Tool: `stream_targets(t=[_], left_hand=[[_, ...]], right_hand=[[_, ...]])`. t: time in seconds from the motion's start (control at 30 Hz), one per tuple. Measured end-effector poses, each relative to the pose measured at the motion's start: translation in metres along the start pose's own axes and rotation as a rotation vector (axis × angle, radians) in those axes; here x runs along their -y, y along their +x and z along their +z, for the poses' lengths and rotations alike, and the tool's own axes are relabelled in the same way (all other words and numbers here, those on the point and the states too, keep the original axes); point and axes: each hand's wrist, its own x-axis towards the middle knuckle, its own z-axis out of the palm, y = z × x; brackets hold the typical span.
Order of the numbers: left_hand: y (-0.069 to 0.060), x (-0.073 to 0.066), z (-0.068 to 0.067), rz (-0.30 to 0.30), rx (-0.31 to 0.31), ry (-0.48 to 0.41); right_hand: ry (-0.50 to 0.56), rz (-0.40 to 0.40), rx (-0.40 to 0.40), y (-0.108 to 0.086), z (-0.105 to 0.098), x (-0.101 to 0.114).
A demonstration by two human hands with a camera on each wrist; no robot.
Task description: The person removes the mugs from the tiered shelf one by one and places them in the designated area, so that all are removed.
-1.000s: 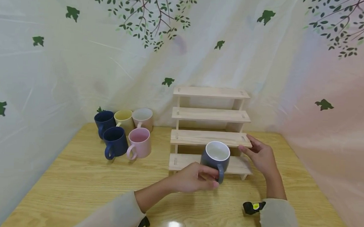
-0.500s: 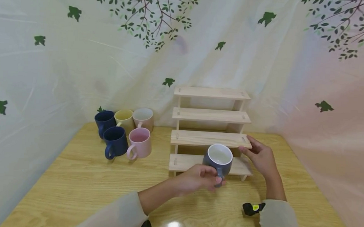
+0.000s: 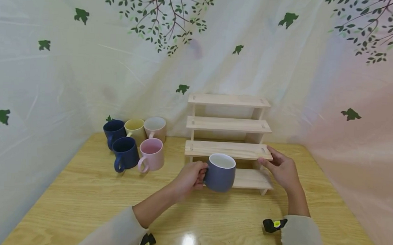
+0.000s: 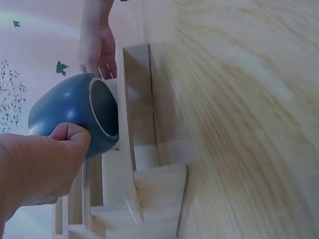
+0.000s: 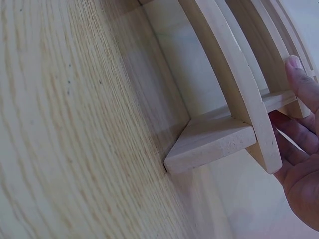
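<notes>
My left hand (image 3: 188, 178) grips a blue-grey mug (image 3: 219, 175) with a white inside by its handle, at the mug's left side. In the head view the mug overlaps the lowest tier of a pale wooden step shelf (image 3: 228, 149). From the left wrist view, the mug's base (image 4: 105, 107) is close to the lowest board; whether they touch I cannot tell. My right hand (image 3: 281, 169) pinches the right end of the second board from the bottom. The right wrist view has the thumb (image 5: 295, 67) on that board's edge, with the other fingers beneath it.
Left of the shelf stand several mugs: two navy mugs (image 3: 125, 154), a yellow mug (image 3: 135, 129), a whitish-pink mug (image 3: 156, 127) and a pink mug (image 3: 152, 155). The wooden table (image 3: 113, 206) meets a leaf-printed curtain (image 3: 145, 80) behind.
My left hand has moved left and turned the mug, so its handle now points left instead of toward the front. The right hand keeps its place on the shelf.
</notes>
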Motion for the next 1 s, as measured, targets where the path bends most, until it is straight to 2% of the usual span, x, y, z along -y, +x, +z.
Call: stream_targets(t=[0.2,0.5,0.77,1.0], left_hand=[[-0.005,-0.008,-0.016,0.042,-0.091,-0.051],[-0.024,-0.051,-0.048,0.098,-0.161,-0.12],[-0.042,-0.078,-0.078,0.17,-0.187,-0.149],[-0.058,-0.088,-0.106,0.215,-0.208,-0.183]], right_hand=[[0.01,0.003,0.005,0.0,-0.002,0.001],[0.015,-0.017,0.003,0.002,-0.002,-0.002],[0.023,-0.005,0.006,0.002,-0.002,-0.001],[0.026,-0.004,0.005,0.001,0.0,-0.001]])
